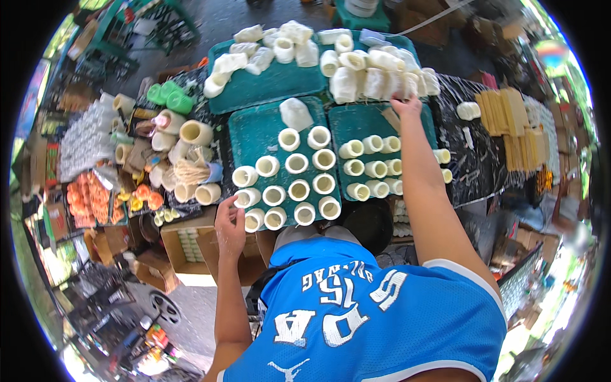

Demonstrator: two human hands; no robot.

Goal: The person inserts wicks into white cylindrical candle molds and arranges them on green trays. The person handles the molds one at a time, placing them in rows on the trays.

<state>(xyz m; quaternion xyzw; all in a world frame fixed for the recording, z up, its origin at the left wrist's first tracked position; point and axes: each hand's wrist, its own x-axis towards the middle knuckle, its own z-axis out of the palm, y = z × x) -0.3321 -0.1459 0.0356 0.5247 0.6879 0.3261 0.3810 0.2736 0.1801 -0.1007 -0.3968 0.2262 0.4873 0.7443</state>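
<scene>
Blue jersey (369,312), nearest. Left hand (229,223): fingers loosely curled, touching an upright cream cylinder (245,198) at the middle green tray's (251,130) near-left corner. Right hand (407,105): stretched far forward, fingertips on piled white rolls (372,79) lying sideways; whether it grips one cannot be told. Tray edges crowd closely; little free room.

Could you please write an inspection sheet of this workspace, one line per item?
Surface: dark table carrying several green trays.
Job's things: open white cylinders stand in rows on the two near trays; more white rolls lie heaped on the far trays.
Clutter: green cups, larger tubes, orange pieces at the left; tan sticks at the right; cardboard box below.
Hands: left hand touches a near-corner cylinder; right hand reaches the heap. Grip unclear.
Cables: nothing seen.
Surroundings: crowded outdoor stall, bare ground.
</scene>
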